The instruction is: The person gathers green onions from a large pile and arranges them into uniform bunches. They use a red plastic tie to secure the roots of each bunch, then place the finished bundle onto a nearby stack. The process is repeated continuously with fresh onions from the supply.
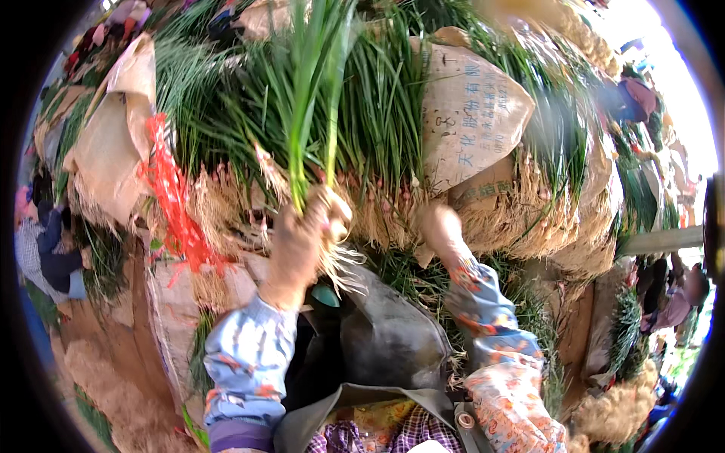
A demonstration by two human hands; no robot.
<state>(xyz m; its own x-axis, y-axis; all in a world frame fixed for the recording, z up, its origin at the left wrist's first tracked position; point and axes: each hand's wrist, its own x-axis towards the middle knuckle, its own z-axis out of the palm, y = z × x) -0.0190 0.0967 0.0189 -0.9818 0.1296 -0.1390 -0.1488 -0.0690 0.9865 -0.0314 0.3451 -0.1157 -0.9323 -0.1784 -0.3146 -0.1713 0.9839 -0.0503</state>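
My left hand (306, 232) grips a few green onion stalks (295, 124) just above their pale roots (338, 263). The long leaves stand upright from my fist and blur a little at the top. My right hand (443, 229) is at the root side of a wide heap of green onions (374, 113), below a printed woven sack (473, 107). Its fingers are blurred and turned away, so whether anything is in them is hidden. Pinkish bulbs and tangled roots (391, 212) line the heap's near edge.
A bunch of red plastic ties (175, 204) hangs left of my left hand. A dark apron (391, 334) covers my lap. Loose green leaves (413, 277) lie below the heap. Other people sit at the far left (54, 255) and far right (674, 294); more sacks (116, 136) drape the heap.
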